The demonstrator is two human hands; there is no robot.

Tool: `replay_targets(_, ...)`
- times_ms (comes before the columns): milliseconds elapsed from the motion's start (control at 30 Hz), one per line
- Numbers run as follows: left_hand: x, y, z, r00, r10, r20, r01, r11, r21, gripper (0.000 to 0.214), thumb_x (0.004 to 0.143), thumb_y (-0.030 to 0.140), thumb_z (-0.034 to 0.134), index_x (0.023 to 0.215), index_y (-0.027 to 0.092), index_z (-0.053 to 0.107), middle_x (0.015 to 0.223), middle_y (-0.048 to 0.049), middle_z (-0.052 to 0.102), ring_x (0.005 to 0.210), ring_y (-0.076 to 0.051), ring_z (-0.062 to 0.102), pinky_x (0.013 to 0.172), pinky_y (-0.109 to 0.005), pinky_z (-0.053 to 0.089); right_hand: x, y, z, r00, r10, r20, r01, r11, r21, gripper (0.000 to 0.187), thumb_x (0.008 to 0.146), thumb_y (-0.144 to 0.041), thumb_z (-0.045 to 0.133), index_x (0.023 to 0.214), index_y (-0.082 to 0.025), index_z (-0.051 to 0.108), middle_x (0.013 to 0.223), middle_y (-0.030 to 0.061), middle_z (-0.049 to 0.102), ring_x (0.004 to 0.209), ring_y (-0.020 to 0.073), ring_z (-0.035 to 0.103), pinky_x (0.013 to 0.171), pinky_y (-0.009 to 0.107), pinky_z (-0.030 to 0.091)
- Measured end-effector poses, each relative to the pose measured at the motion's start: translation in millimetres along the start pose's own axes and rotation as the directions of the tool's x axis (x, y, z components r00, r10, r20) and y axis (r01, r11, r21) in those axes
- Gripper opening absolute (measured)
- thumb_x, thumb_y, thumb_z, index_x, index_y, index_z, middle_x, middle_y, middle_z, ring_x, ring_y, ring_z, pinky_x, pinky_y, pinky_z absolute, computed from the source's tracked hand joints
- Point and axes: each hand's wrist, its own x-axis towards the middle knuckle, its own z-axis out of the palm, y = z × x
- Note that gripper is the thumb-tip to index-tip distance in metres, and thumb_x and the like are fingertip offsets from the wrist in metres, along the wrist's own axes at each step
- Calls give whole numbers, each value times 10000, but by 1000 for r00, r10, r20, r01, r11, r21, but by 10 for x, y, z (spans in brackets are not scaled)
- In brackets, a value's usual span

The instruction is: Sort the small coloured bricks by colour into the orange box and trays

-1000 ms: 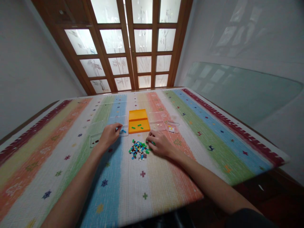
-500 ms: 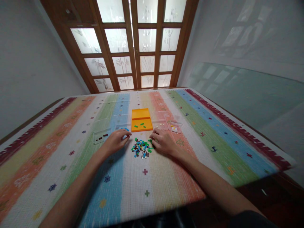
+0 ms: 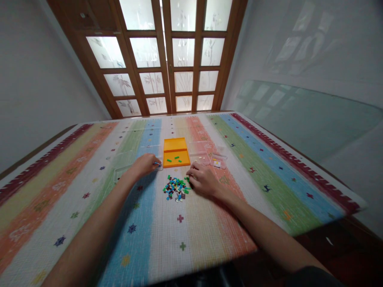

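A small heap of building bricks (image 3: 176, 188), mostly blue, green, brown and white, lies on the striped tablecloth. My left hand (image 3: 146, 164) is over a clear plastic box (image 3: 159, 168) left of the orange case, its fingers drawn together and pointing down. Some blue shows at its fingertips, but I cannot tell whether that brick is held or lies in the box. Beside the heap's right edge, my right hand (image 3: 202, 179) rests with curled fingers close to green bricks; its fingertips are partly hidden.
An open orange case (image 3: 175, 144) behind the heap holds several green bricks. To its right stand a clear box (image 3: 199, 158) with pale pieces and another clear box (image 3: 218, 161) with yellow and white pieces. A further clear box (image 3: 116, 176) is partly behind my left forearm.
My left hand has moved from beside the heap forward and left to the clear box with blue bricks. My right hand stays by the heap. The view has shifted slightly.
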Motion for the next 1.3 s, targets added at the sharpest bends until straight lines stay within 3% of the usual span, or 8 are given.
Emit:
replay_targets(133,33,-9,-16,999,-1,33,3,999,-55,277,840,149,612,1000,241,818,942,-98,792,815,-231,710,739,-269,473,21,-40,-3,998,55,-38,-44,972,232,174,808,-54,568,825,-174,692,837,35,608,729,149,553,671,282,428)
replay_targets(267,70,-38,-16,999,-18,39,20,997,-71,238,826,177,641,967,240,822,877,-88,791,749,-214,704,719,-260,466,32,-55,-8,998,30,-48,-14,955,295,182,784,-41,581,819,-176,698,801,23,599,696,140,532,642,271,414)
replay_targets(667,88,-87,30,998,-31,-54,27,997,-69,270,834,252,542,947,171,774,785,-72,741,706,-190,649,662,-260,425,22,-62,1,998,38,-45,-26,969,247,181,791,-29,582,813,-170,692,801,20,599,695,134,532,637,260,410)
replay_targets(933,26,-131,68,977,56,-206,-90,984,-155,210,835,283,548,886,190,729,918,-76,735,832,-213,657,820,-313,483,20,-52,5,997,55,-59,-40,974,225,174,804,-53,573,817,-172,699,822,31,584,716,144,543,642,272,433)
replay_targets(1300,-7,-100,69,975,-70,-211,3,953,-303,137,812,276,650,872,186,734,848,-45,754,748,-204,667,773,-313,496,10,-82,-5,995,66,-72,-46,969,243,174,820,-73,559,837,-165,705,839,37,576,734,148,542,653,280,434)
